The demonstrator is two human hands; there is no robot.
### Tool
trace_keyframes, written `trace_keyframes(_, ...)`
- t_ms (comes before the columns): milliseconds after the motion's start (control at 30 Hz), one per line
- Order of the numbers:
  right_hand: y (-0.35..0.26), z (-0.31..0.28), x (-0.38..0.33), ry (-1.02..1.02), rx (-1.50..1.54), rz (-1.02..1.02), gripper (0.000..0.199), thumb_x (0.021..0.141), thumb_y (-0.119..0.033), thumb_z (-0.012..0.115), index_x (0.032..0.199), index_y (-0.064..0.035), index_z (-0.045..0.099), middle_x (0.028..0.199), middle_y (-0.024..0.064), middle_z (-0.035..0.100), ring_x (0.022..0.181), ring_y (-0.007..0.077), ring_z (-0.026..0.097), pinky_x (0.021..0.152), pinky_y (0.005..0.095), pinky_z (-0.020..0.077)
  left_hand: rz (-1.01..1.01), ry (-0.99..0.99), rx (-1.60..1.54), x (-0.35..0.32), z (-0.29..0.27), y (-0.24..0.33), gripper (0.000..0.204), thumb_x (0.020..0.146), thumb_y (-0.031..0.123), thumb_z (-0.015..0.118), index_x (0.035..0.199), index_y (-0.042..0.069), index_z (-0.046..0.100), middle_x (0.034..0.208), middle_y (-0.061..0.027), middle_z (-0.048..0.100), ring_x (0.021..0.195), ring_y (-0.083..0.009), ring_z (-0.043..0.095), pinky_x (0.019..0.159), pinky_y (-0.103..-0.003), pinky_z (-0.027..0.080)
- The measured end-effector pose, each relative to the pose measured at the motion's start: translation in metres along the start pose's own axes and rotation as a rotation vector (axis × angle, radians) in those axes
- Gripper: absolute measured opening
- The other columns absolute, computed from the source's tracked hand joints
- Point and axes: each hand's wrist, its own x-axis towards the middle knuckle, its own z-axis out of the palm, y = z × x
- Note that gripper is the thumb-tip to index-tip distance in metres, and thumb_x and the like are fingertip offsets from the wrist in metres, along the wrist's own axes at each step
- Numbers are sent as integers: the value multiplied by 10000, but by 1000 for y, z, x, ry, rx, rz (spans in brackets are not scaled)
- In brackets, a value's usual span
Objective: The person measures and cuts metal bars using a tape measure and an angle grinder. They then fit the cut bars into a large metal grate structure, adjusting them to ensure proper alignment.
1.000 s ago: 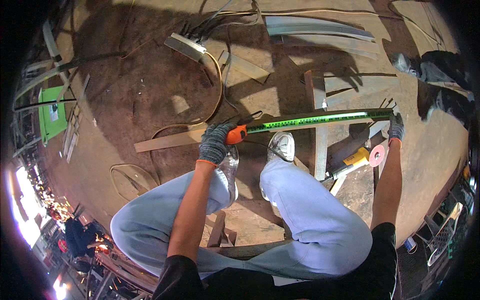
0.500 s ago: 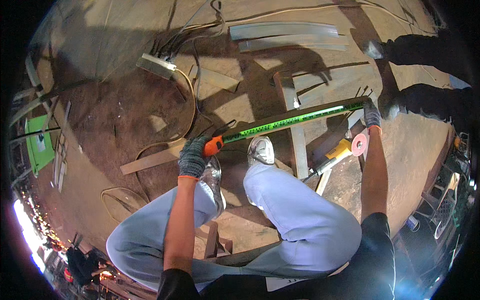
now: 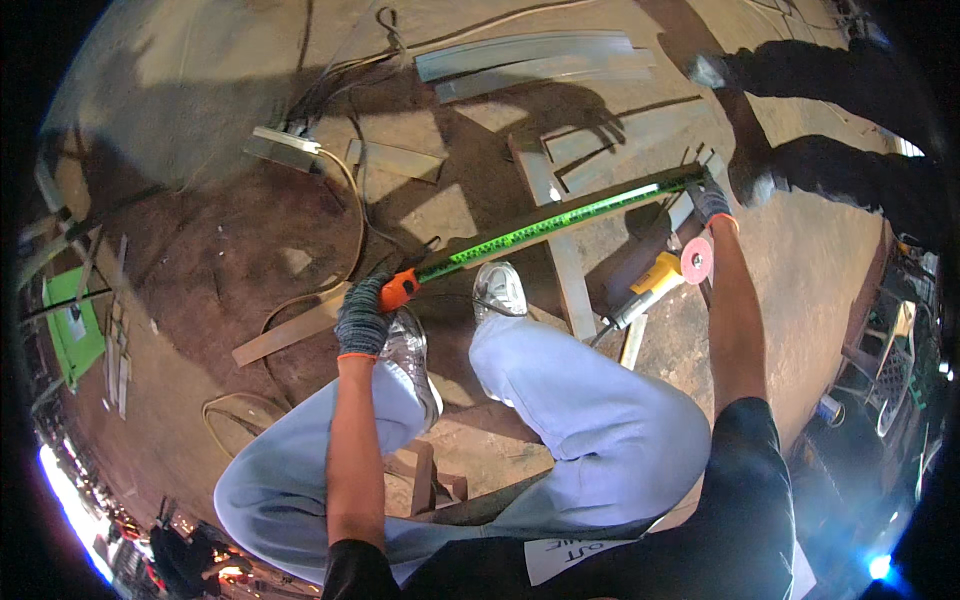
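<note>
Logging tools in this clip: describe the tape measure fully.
The tape measure has an orange case held in the gloved left hand. Its bright green blade with dark markings is drawn out straight, running up and right along a long dark metal bar. The gloved right hand pins the far end there.

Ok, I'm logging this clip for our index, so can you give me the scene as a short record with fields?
setting: dirt floor of a workshop, seen from above
left hand: gloved, gripping the orange case of a tape measure
right hand: gloved, pinning the far end of the green tape
tape: stretched along a dark metal bar
nearby tool: yellow angle grinder with a pink disc, on the ground beside the right forearm
other items: metal strips, cables, wooden plank
other people: a person's dark legs at upper right
</note>
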Motion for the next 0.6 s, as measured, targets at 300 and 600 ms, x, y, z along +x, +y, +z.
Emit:
trace_keyframes(300,-7,4,14,64,-27,107,590,835,-486,470,1309,-135,440,1185,245,536,1107,392,510,926,453,414,-61,-90,29,2,6,-5,487,627,85,735,1094,116,602,1048,-148,616,987,-348,567,861,-404,451)
trace_keyframes(600,-1,0,27,-1,2,-4,543,843,-479,466,1232,-103,510,1189,214,548,1118,371,507,939,434,405,-52,-66,-33,-1,5,-7,461,652,49,693,1097,121,597,1065,-145,601,1008,-354,547,877,-415,436)
